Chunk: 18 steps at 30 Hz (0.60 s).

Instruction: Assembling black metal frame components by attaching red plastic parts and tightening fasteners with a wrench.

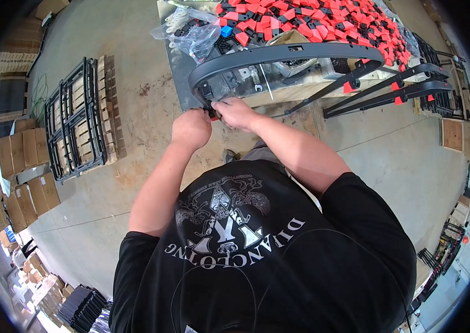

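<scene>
At the counter (175, 66) edge, a small red plastic clip (212, 115) is pinched by both hands, left hand (190, 129) and right hand (236, 112) together, against the curved black metal frame (279, 54); fitting seems underway; firm pressing is probably needed next.

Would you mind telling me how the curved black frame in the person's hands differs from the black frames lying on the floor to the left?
The curved black frame is a single bowed piece; the floor frames are flat rectangular grids. It rests against the workbench edge, gripped by the left hand and right hand; the floor frames lie stacked and untouched. Both are black.
</scene>
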Each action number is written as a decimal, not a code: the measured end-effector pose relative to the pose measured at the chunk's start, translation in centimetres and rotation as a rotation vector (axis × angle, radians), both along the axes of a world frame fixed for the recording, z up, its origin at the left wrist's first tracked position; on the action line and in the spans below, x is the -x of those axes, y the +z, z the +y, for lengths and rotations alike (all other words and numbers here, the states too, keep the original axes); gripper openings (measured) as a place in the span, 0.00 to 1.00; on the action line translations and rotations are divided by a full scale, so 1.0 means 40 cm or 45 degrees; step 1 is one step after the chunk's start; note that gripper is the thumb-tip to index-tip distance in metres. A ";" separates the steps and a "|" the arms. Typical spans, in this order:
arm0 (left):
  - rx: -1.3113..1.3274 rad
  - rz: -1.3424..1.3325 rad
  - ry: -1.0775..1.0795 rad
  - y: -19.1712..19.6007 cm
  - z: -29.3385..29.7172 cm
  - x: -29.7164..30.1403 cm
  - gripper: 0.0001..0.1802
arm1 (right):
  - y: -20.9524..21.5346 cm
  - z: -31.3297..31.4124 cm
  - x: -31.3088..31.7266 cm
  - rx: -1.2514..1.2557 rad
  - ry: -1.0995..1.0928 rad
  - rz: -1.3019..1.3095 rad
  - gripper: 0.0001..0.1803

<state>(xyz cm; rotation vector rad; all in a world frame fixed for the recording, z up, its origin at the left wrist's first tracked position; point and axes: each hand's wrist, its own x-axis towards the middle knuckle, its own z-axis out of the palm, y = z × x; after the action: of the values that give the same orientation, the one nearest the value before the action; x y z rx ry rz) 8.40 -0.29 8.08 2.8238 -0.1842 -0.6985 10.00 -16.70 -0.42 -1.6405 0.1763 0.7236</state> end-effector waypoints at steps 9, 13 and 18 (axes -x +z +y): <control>-0.003 -0.024 0.005 -0.014 0.006 0.005 0.22 | -0.003 0.016 0.002 0.177 0.003 -0.127 0.27; 0.005 -0.031 -0.001 -0.002 -0.001 0.005 0.22 | -0.012 0.014 0.001 0.190 -0.068 -0.277 0.26; -0.001 -0.036 -0.003 -0.011 0.006 0.005 0.22 | 0.021 0.017 0.006 0.034 -0.099 -0.080 0.26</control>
<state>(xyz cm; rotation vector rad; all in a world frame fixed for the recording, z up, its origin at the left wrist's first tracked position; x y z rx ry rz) 8.19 -0.05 7.65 2.8360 -0.1926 -0.6598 9.74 -16.04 0.42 -1.6705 0.2041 0.6120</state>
